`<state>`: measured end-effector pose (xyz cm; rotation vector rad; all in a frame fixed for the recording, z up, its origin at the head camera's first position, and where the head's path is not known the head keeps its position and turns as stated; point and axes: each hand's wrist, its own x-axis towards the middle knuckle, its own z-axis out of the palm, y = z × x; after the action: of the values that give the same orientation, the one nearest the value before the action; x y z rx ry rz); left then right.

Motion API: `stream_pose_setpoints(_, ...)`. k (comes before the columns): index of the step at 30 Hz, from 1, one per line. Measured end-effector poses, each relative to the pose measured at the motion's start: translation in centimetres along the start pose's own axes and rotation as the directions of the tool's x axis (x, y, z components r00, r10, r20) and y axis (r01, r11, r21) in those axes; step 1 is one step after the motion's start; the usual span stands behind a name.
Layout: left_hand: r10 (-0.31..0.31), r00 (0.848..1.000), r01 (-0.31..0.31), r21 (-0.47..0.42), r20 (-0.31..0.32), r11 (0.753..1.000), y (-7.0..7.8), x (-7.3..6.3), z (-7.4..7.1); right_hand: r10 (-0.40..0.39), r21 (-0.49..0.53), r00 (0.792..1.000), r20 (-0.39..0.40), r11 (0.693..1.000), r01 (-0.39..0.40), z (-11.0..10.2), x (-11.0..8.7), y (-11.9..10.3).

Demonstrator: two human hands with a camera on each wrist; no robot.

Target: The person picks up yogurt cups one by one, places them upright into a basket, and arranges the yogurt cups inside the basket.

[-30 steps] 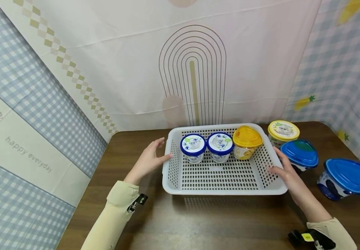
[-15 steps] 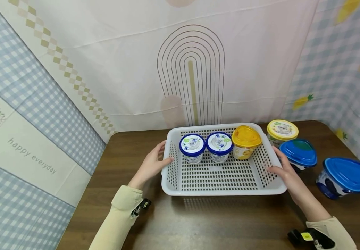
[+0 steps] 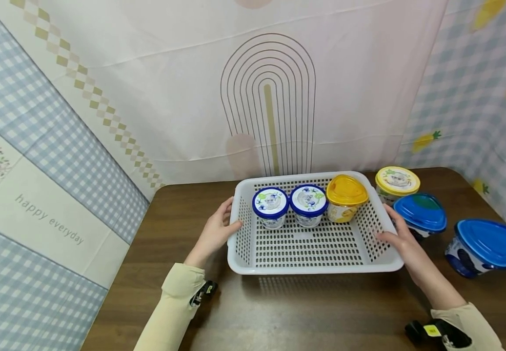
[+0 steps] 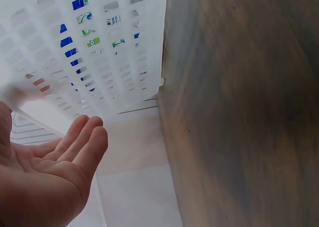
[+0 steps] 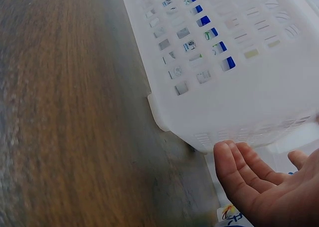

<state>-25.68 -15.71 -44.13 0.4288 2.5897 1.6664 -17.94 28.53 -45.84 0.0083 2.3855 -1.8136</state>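
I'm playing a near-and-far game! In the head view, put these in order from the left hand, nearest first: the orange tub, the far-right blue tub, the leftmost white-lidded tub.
1. Leftmost white-lidded tub: in the basket, on the left hand's side.
2. Orange tub: in the basket, at the row's right end.
3. Far-right blue tub: outside, beyond the right hand.

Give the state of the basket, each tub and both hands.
White basket: partly filled, held
Left blue-rimmed tub: lidded, inside
Right blue-rimmed tub: lidded, inside
Orange-lidded tub: closed, inside
Yellow-rimmed tub: closed, outside
Nearer blue-lidded tub: closed, outside
Farther blue-lidded tub: closed, outside
Left hand: grips basket
Right hand: grips basket
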Motion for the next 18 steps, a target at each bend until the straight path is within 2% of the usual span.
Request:
stream_pose_setpoints(7,-0.007,1.0,0.006,-0.038,-0.019,0.999,-0.2,0.13,0.28,-0.002,0.003,1.0,-0.003,1.0,0.002,-0.08,0.01,0.07)
stream_pose_setpoints(18,-0.011,0.996,0.009,-0.029,-0.086,1.0,-0.28,0.04,0.66,0.01,-0.003,1.0,0.002,1.0,-0.01,-0.06,-0.05,0.08)
